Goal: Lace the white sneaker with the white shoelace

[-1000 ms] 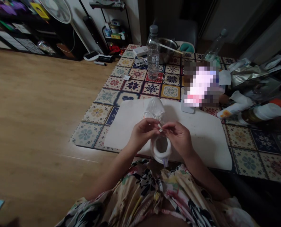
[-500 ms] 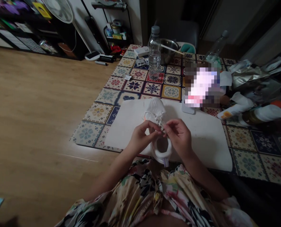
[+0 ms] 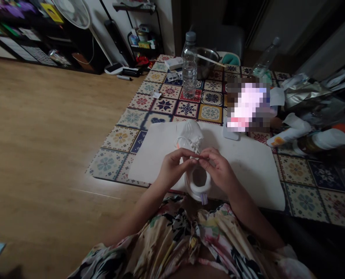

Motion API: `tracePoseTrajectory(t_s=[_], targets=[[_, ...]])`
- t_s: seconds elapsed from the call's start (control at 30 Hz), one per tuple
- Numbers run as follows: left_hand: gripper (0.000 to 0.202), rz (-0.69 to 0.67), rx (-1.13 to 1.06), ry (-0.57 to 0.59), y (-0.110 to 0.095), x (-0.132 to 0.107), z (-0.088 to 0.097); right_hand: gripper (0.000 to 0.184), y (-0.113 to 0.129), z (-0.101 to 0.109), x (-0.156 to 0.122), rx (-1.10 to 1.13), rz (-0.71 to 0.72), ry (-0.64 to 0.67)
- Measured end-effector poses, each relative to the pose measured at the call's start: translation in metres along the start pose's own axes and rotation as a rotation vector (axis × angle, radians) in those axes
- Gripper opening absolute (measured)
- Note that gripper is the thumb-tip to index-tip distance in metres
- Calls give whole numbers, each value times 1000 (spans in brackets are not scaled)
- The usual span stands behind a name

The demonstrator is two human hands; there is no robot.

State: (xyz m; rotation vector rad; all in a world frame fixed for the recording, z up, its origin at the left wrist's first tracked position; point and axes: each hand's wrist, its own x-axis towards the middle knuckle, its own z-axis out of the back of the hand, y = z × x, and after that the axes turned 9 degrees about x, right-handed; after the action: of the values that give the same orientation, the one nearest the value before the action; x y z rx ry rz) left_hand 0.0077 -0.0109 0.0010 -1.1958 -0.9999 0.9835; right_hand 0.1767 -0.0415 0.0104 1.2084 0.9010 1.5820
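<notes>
A white sneaker (image 3: 190,130) lies on a white sheet (image 3: 248,174) at the table's near edge, its toe pointing away from me and its round opening facing me. My left hand (image 3: 175,164) is closed in a pinch at the lacing, just above the opening. From the other side my right hand (image 3: 218,167) pinches at the same spot, and the fingertips of both hands meet. White shoelace (image 3: 195,145) shows on the tongue just beyond the fingers. The lace ends between the fingertips are mostly hidden.
A clear plastic bottle (image 3: 189,68) stands beyond the sneaker, with a metal pot (image 3: 205,64) behind it. To the right are a blurred-out phone (image 3: 248,106), a white tube (image 3: 288,133) and a white-capped jar (image 3: 326,141). Patterned cloth (image 3: 105,164) covers the table.
My right hand has shifted slightly left and its fingertips now meet those of my left hand over the laces. The left hand and the sneaker have hardly moved.
</notes>
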Motion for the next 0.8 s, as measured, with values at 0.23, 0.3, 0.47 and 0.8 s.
tracePoseTrajectory(t_s=[0.23, 0.3, 0.47, 0.8], targets=[[34, 185, -184, 14, -4, 0, -2, 18, 5, 0, -3, -149, 198, 15], [36, 221, -218, 24, -6, 2, -2, 24, 7, 1, -4, -309, 317, 24], [38, 249, -218, 86, -9, 7, 1, 23, 6, 4, -2, -501, 518, 84], [24, -26, -33, 143, 1, 17, 8, 9, 10, 10, -5, -205, 486, -22]])
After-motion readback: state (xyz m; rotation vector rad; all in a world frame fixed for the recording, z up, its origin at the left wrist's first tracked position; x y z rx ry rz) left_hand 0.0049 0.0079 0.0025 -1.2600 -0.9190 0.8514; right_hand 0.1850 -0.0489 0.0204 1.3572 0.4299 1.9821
